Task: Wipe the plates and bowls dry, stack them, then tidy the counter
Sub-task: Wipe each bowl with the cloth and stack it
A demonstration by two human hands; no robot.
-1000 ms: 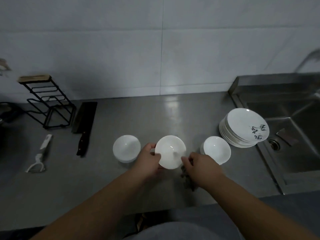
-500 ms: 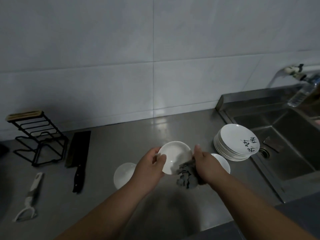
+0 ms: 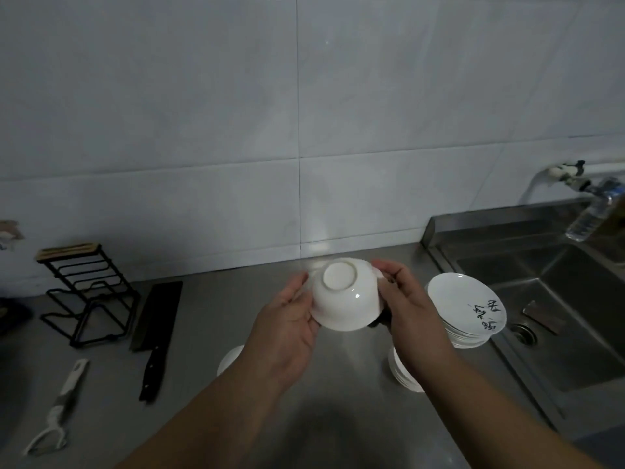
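bench: grey steel bench [image 3: 216, 309]
bowl: white ceramic bowl [image 3: 345, 299] now flipped base-up
grip: left hand [image 3: 287, 333], right hand [image 3: 412, 309] clasp it
next: wiping outside, likely

Black brush-style characters stand on the uppermost plate [image 3: 466, 304]; too blurred and tilted to read.

The bowl [image 3: 345, 296] and the stacked plates [image 3: 466, 306] at the right look like glossy, smooth white ceramic. The counter [image 3: 209, 316] and the sink [image 3: 575, 299] are dull brushed steel. The wall tiles [image 3: 203, 130] are smooth with a faint shine. The rack [image 3: 86, 292] at the far left is black metal wire with a wooden top.
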